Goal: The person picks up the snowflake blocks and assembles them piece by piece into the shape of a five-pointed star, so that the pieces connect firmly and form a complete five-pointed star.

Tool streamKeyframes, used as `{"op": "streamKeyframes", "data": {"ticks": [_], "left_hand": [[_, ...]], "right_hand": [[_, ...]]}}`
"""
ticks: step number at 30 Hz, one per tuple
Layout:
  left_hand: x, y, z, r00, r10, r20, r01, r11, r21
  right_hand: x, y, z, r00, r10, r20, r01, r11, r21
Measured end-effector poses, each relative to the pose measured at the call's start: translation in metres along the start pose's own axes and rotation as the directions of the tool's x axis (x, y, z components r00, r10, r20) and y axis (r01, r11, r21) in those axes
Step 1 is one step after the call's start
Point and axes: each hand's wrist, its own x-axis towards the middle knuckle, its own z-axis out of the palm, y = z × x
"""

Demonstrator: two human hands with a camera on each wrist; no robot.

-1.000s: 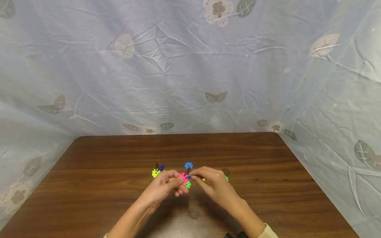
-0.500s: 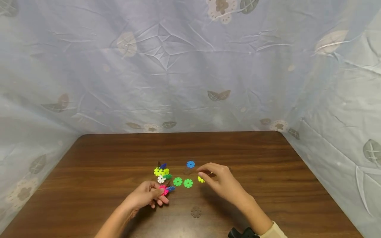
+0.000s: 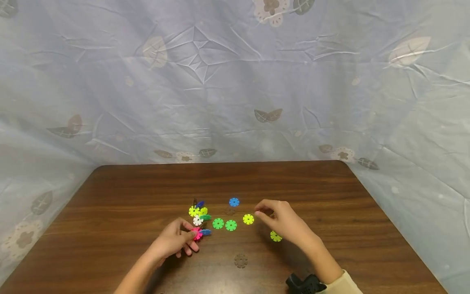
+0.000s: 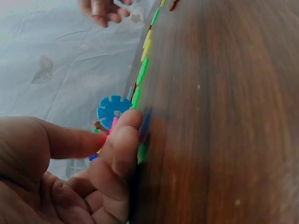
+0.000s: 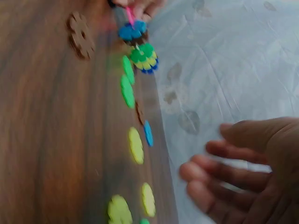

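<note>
My left hand (image 3: 174, 240) pinches a pink notched plastic disc (image 3: 197, 233) between thumb and fingers, low at the left of the table pieces. A blue notched disc (image 4: 108, 112) is joined to the pink one and sticks out to its right. Just beyond are yellow, white (image 3: 198, 220), green and dark blue discs, clustered and seemingly joined. My right hand (image 3: 286, 222) hovers over the table with relaxed, bent fingers and nothing seen in them. Closest to it lie two flat yellow discs, one to its left (image 3: 248, 219) and one beneath it (image 3: 276, 236).
Two green discs (image 3: 225, 224) lie mid-table, with a blue disc (image 3: 234, 202) and a brown disc (image 3: 230, 211) behind them. Another brown disc (image 3: 240, 261) lies nearer the front. Patterned cloth (image 3: 235, 102) hangs around the wooden table (image 3: 128, 196).
My hands have parted. The left has moved left and down with the joined pink and blue discs; the right has let go of the blue one and moved right, uncovering yellow discs.
</note>
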Motion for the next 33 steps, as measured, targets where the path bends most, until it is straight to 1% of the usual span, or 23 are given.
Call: {"op": "streamKeyframes", "data": {"ticks": [2, 4, 6, 7, 8, 9, 10, 11, 13, 14, 16, 18, 20, 24, 26, 28, 30, 33], "left_hand": [[-0.001, 0.001, -0.002, 1.0, 0.009, -0.029, -0.008, 0.999, 0.032], [-0.003, 0.005, -0.004, 0.995, 0.032, -0.092, -0.022, 0.994, 0.107], [-0.007, 0.013, -0.005, 0.986, 0.074, -0.148, -0.043, 0.978, 0.206], [-0.009, 0.02, -0.004, 0.979, 0.103, -0.174, -0.054, 0.962, 0.266], [-0.011, 0.026, -0.001, 0.972, 0.138, -0.188, -0.071, 0.942, 0.327], [-0.014, 0.033, 0.004, 0.967, 0.174, -0.188, -0.09, 0.919, 0.385], [-0.016, 0.04, 0.011, 0.963, 0.212, -0.165, -0.121, 0.891, 0.438], [-0.017, 0.046, 0.019, 0.96, 0.247, -0.131, -0.153, 0.858, 0.491], [-0.018, 0.053, 0.039, 0.95, 0.307, -0.057, -0.217, 0.78, 0.586], [-0.017, 0.054, 0.049, 0.946, 0.324, -0.014, -0.245, 0.743, 0.623], [-0.015, 0.056, 0.066, 0.94, 0.335, 0.063, -0.287, 0.68, 0.675], [-0.011, 0.056, 0.078, 0.939, 0.326, 0.111, -0.306, 0.64, 0.705], [-0.009, 0.058, 0.088, 0.943, 0.301, 0.139, -0.306, 0.628, 0.715], [-0.005, 0.058, 0.1, 0.949, 0.274, 0.158, -0.298, 0.609, 0.735], [-0.005, 0.056, 0.103, 0.951, 0.264, 0.164, -0.296, 0.608, 0.737], [-0.004, 0.054, 0.106, 0.951, 0.259, 0.168, -0.296, 0.61, 0.735], [-0.003, 0.053, 0.107, 0.951, 0.258, 0.17, -0.298, 0.618, 0.728], [-0.001, 0.05, 0.106, 0.945, 0.272, 0.182, -0.319, 0.64, 0.699]], "right_hand": [[-0.003, 0.005, -0.007, 0.997, 0.055, 0.046, -0.054, 0.998, -0.017], [-0.007, 0.011, -0.013, 0.99, 0.094, 0.101, -0.092, 0.995, -0.025], [-0.012, 0.016, -0.017, 0.979, 0.131, 0.156, -0.128, 0.991, -0.026], [-0.014, 0.019, -0.019, 0.973, 0.142, 0.183, -0.14, 0.99, -0.023], [-0.017, 0.021, -0.019, 0.966, 0.154, 0.207, -0.152, 0.988, -0.025], [-0.018, 0.023, -0.02, 0.961, 0.164, 0.221, -0.161, 0.986, -0.032], [-0.019, 0.024, -0.019, 0.957, 0.174, 0.234, -0.169, 0.985, -0.043], [-0.02, 0.025, -0.018, 0.951, 0.186, 0.245, -0.179, 0.983, -0.052], [-0.02, 0.027, -0.014, 0.946, 0.198, 0.255, -0.185, 0.98, -0.073], [-0.02, 0.026, -0.013, 0.944, 0.206, 0.257, -0.19, 0.978, -0.084], [-0.019, 0.025, -0.01, 0.941, 0.218, 0.259, -0.2, 0.975, -0.093], [-0.02, 0.024, -0.009, 0.941, 0.222, 0.256, -0.202, 0.974, -0.101], [-0.02, 0.023, -0.01, 0.943, 0.217, 0.251, -0.196, 0.975, -0.106], [-0.018, 0.023, -0.011, 0.954, 0.177, 0.243, -0.156, 0.982, -0.102], [-0.018, 0.023, -0.011, 0.958, 0.161, 0.238, -0.142, 0.985, -0.096], [-0.018, 0.023, -0.012, 0.96, 0.154, 0.235, -0.135, 0.986, -0.094], [-0.018, 0.023, -0.013, 0.96, 0.15, 0.234, -0.131, 0.987, -0.095], [-0.019, 0.023, -0.014, 0.959, 0.149, 0.242, -0.132, 0.988, -0.085]]}}
